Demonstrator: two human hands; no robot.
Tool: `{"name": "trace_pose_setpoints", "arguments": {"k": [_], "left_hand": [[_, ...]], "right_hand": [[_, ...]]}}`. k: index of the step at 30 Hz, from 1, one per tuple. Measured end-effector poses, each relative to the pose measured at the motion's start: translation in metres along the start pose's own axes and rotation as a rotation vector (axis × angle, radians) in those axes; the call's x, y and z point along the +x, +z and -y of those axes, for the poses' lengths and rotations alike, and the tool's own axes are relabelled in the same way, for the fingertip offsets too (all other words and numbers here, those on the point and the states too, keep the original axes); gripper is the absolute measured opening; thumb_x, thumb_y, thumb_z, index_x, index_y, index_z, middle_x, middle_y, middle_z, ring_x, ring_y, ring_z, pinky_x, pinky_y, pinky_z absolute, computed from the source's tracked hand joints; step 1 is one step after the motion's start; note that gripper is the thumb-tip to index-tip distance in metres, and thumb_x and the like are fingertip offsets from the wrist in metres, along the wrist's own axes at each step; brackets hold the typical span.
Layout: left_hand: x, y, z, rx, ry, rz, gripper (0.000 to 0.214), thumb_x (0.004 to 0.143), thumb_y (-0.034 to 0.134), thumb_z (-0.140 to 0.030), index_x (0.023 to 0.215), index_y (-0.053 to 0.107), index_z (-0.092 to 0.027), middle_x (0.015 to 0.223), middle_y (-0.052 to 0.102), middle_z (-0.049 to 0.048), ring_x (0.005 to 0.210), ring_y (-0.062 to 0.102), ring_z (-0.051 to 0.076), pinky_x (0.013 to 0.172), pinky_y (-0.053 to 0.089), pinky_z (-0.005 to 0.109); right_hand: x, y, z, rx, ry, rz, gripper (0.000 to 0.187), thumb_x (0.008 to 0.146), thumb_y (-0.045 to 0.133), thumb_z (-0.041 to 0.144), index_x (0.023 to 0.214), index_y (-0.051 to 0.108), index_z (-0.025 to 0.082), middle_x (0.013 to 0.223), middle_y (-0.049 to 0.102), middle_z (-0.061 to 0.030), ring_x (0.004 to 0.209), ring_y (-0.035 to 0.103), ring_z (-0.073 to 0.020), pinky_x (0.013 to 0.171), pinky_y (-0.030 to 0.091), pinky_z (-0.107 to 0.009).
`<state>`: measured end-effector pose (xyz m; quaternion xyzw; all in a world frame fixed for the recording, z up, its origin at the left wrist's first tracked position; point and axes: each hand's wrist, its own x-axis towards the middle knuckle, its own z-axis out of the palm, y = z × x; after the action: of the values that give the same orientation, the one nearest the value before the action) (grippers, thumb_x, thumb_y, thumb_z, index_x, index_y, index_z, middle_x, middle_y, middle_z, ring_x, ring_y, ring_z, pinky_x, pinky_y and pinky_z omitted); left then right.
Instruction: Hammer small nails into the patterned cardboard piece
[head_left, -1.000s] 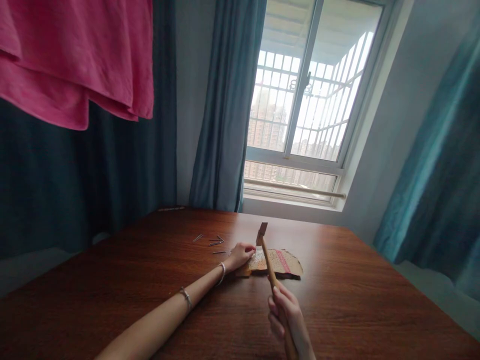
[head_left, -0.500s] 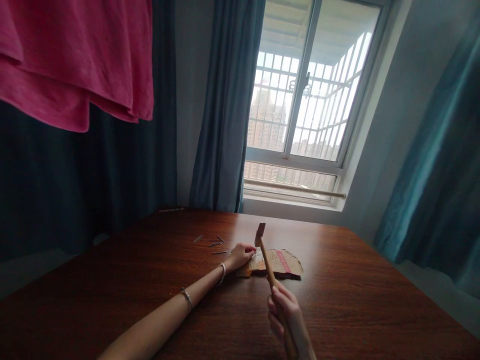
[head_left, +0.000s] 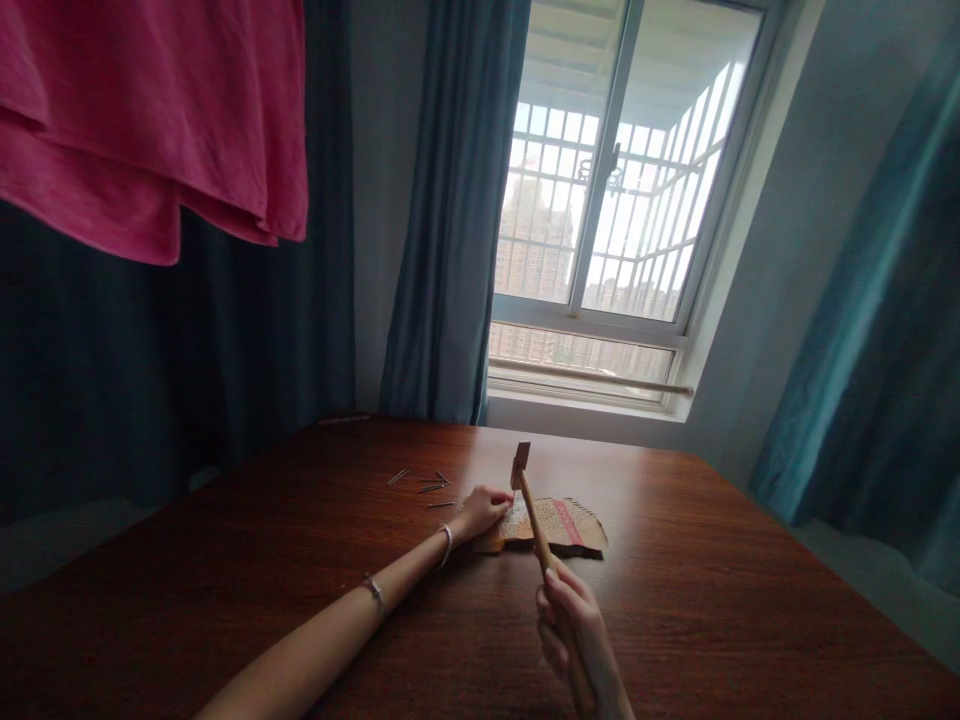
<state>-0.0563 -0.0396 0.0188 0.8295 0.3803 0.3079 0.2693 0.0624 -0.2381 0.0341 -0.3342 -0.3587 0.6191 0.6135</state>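
Observation:
My right hand (head_left: 574, 625) is wrapped round the wooden handle of a hammer (head_left: 538, 530), whose head tilts up over the far end. Directly beneath the hammer head, my left hand (head_left: 484, 510) pinches a thin upright nail (head_left: 514, 496) with thumb and forefinger. That hand rests at the left end of a flat tan board (head_left: 581, 520) with many small dark marks, a pink stripe and a dark near edge. The nail's lower end is too small to make out. Left of my left hand lie several loose nails (head_left: 433, 488).
The brown wooden table (head_left: 712, 590) spreads out under everything. Behind it are a barred window (head_left: 600, 200) and a blue curtain (head_left: 450, 200). A pink cloth (head_left: 150, 130) hangs at the upper left.
The hammer head has shifted very slightly upward above the nail. My left hand keeps its place on the board, and the loose nails have not moved.

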Motion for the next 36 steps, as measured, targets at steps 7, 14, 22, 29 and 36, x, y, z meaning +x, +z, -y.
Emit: {"name": "trace_pose_setpoints", "arguments": {"k": [7,14,22,29,36], "left_hand": [[0.003,0.004,0.011,-0.006,0.068,-0.012,0.029,0.074,0.048,-0.029,0.084,0.071,-0.015,0.078,0.069,0.0035,0.068,0.056,0.014,0.063,0.038,0.02],[0.001,-0.001,0.0,0.02,0.031,-0.006,0.028,0.073,0.049,-0.031,0.077,0.071,-0.014,0.072,0.067,0.0028,0.065,0.054,0.014,0.062,0.037,0.021],[-0.003,-0.007,-0.01,0.02,0.022,0.009,0.027,0.072,0.05,-0.031,0.075,0.071,-0.014,0.07,0.067,0.0031,0.067,0.053,0.015,0.062,0.037,0.022],[0.0,-0.001,-0.001,0.038,0.017,0.001,0.027,0.072,0.051,-0.031,0.076,0.071,-0.014,0.071,0.067,0.0029,0.067,0.054,0.014,0.062,0.036,0.021],[0.0,-0.001,0.005,-0.016,0.028,0.001,0.03,0.075,0.05,-0.034,0.08,0.07,-0.012,0.073,0.068,0.0037,0.066,0.055,0.014,0.059,0.036,0.02]], "right_hand": [[0.002,-0.003,-0.001,0.005,0.005,0.003,0.036,0.072,0.061,0.042,0.096,0.049,0.018,0.049,0.041,0.0107,0.024,0.028,-0.0016,0.022,0.021,-0.013],[0.001,0.003,0.0,0.013,-0.024,-0.011,0.033,0.071,0.062,0.041,0.09,0.05,0.017,0.047,0.039,0.0112,0.024,0.026,-0.0005,0.022,0.019,-0.012],[-0.003,0.01,0.006,0.013,-0.02,-0.003,0.027,0.073,0.061,0.041,0.081,0.049,0.018,0.05,0.039,0.0103,0.025,0.027,-0.0006,0.022,0.021,-0.012],[-0.003,0.009,0.006,0.008,-0.004,-0.03,0.029,0.071,0.063,0.041,0.082,0.049,0.017,0.051,0.042,0.0099,0.025,0.029,-0.0002,0.022,0.019,-0.012],[-0.001,0.006,0.003,0.023,-0.027,-0.037,0.031,0.071,0.063,0.042,0.082,0.048,0.018,0.052,0.045,0.0098,0.024,0.03,-0.0004,0.022,0.019,-0.012]]}}
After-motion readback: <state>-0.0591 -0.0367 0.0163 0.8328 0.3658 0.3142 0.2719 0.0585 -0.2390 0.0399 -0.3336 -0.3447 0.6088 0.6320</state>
